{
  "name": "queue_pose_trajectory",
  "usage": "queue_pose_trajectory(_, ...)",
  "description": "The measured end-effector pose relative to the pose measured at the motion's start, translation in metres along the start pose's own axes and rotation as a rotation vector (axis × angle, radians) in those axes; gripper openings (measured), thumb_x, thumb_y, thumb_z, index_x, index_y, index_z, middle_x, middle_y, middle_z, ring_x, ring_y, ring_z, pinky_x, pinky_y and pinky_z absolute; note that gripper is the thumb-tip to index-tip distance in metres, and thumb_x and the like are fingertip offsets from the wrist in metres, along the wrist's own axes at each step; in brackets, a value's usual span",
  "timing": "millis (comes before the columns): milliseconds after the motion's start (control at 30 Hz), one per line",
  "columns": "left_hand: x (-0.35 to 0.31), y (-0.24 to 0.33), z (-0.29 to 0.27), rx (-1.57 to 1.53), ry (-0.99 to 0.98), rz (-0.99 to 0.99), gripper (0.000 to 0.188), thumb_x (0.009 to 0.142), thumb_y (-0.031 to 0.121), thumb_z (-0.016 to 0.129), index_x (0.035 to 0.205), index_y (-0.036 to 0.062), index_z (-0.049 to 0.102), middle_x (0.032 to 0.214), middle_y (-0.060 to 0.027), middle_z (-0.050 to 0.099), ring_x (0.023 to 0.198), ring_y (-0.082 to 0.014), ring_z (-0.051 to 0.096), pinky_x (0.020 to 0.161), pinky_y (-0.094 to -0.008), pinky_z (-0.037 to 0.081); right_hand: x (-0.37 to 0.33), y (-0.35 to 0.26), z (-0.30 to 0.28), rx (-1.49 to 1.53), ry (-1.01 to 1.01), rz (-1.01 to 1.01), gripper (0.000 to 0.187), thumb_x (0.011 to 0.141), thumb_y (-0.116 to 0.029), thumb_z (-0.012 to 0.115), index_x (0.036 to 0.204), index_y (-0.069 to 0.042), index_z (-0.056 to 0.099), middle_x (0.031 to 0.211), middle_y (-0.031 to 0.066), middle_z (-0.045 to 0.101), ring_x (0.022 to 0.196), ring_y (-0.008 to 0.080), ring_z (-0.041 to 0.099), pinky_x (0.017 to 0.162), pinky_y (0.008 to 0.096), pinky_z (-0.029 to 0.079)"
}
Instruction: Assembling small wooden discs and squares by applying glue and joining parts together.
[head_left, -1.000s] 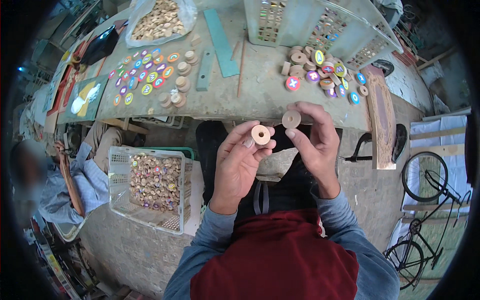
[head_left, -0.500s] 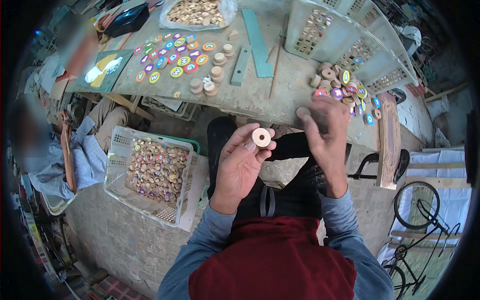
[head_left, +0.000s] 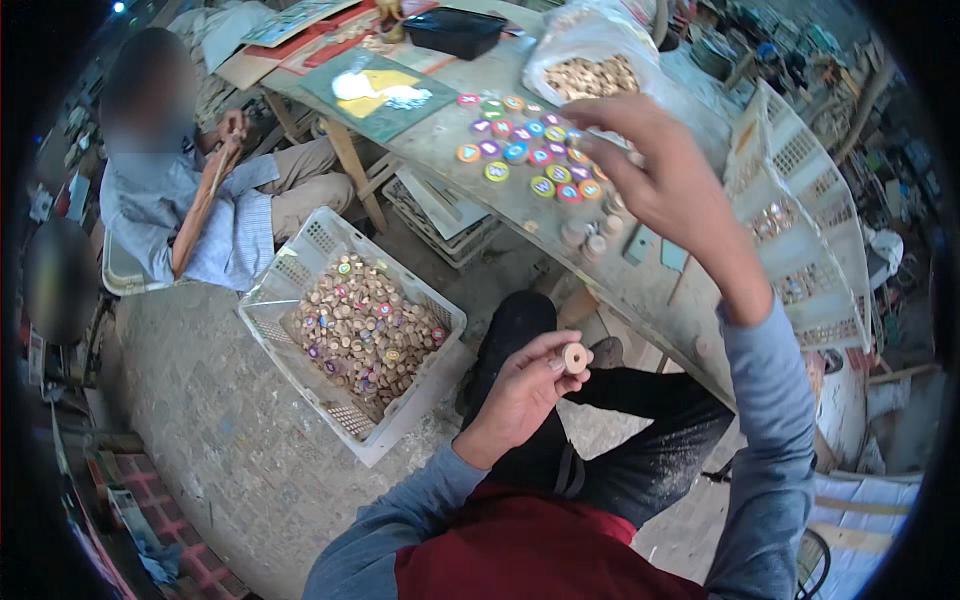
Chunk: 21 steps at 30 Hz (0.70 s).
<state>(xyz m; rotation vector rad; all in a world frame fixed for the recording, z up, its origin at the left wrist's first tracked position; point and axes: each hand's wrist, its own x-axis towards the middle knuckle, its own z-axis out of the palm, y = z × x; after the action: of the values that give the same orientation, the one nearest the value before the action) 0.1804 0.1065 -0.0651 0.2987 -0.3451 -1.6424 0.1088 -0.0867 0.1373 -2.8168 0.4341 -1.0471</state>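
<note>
My left hand (head_left: 518,398) is closed over my lap around a small round wooden piece (head_left: 573,357) with a hole through its middle, gripped between thumb and fingers. Out over the table reaches my right hand (head_left: 655,165), its thumb and forefinger apart with nothing visible between them. Beneath and beside its fingertips, flat round discs (head_left: 541,186) in bright colours, each bearing a letter, lie spread on the tabletop (head_left: 480,200). Small stacks of plain wooden rounds (head_left: 593,246) stand near the table edge, partly hidden behind my right hand and wrist.
A white plastic crate (head_left: 390,437) full of wooden rounds sits to my left. A bag of wooden pieces (head_left: 590,77) and a black tray (head_left: 455,32) rest farther back. Another crate (head_left: 800,235) stands at right. A seated person (head_left: 215,200) works across at left.
My right hand has swung from the table's near right edge up and left toward the lettered discs. The view has turned left. My left hand still holds the wooden piece.
</note>
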Motion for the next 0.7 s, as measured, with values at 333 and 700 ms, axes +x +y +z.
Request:
queue_pose_trajectory(333, -0.03, 0.032, -0.025, 0.016, 0.103, 0.143, 0.036, 0.097, 0.011, 0.049, 0.131, 0.001, 0.053, 0.118, -0.0155, 0.062, 0.1, -0.0203, 0.062, 0.089, -0.0319, 0.049, 0.125, 0.08, 0.159, -0.245, -0.382, 0.16, 0.049, 0.081, -0.011, 0.053, 0.129, -0.019, 0.06, 0.12, 0.0122, 0.065, 0.116, 0.0338, 0.057, 0.099, 0.0478, 0.043)
queue_pose_trajectory(700, -0.043, 0.054, -0.037, 0.017, 0.194, 0.235, 0.035, 0.096, 0.01, 0.05, 0.129, -0.0009, 0.055, 0.116, -0.0163, 0.064, 0.098, -0.0205, 0.063, 0.086, -0.0319, 0.051, 0.167, 0.08, 0.21, -0.197, -0.641, 0.498, 0.054, 0.085, -0.019, 0.052, 0.138, -0.021, 0.053, 0.14, 0.0135, 0.053, 0.136, 0.0401, 0.039, 0.108, 0.0705, 0.02)
